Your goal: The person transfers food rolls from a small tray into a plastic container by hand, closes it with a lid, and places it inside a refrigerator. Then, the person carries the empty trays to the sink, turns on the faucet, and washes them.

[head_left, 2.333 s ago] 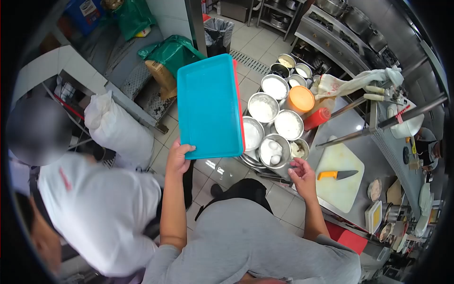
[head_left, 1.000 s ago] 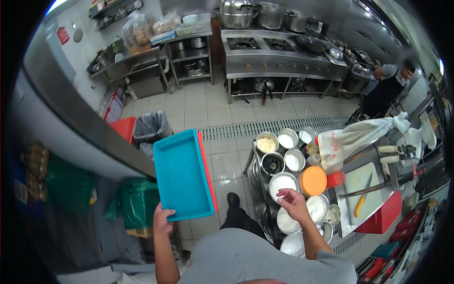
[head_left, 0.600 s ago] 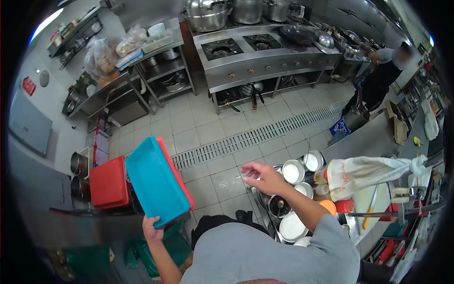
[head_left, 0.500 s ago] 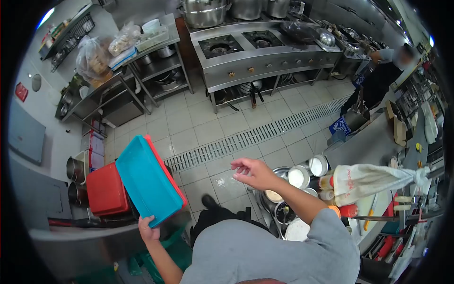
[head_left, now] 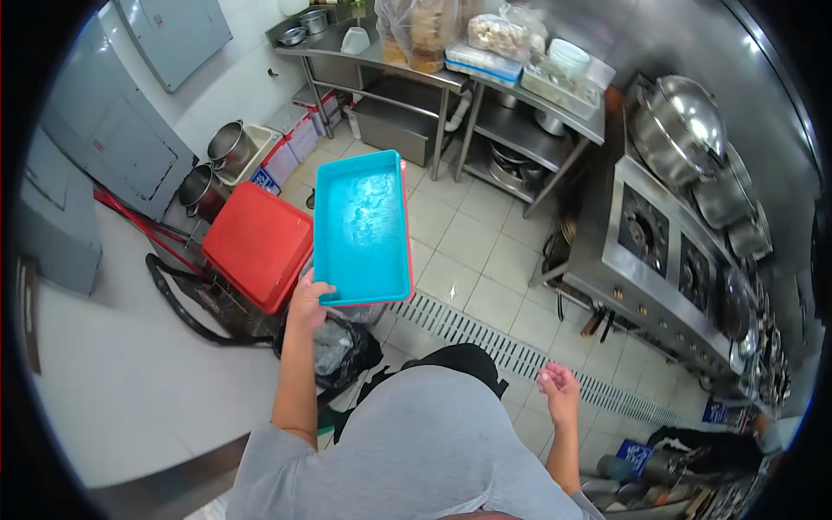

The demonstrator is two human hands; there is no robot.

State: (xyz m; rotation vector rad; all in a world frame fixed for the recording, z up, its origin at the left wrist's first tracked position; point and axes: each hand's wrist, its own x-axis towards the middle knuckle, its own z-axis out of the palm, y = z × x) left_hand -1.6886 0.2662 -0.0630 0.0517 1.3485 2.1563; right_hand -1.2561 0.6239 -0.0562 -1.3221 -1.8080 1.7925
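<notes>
My left hand (head_left: 309, 302) grips the near left corner of a turquoise plastic tray (head_left: 360, 230), thumb over its rim. The tray's inside faces me, with whitish glare or wet marks on its bottom. Along its right side shows the edge of a red tray (head_left: 408, 234), nested behind it and held with it. Just left of them a larger red plastic tub or lid (head_left: 258, 247) rests on a rack. My right hand (head_left: 559, 387) hangs free above the floor drain, its fingers loosely bent and nothing in them.
A white-topped counter (head_left: 147, 364) lies left, beside a black bag (head_left: 347, 347). Steel pots (head_left: 230, 147) stand by the wall. Ahead are steel tables (head_left: 520, 130) with bagged food; the gas range (head_left: 667, 260) is right. A person's dark clothing (head_left: 719, 451) shows lower right.
My view has swung left toward the steel tables. The stacked trays stay in my left hand and now sit before me. My right hand has come away from the bowls and containers.
</notes>
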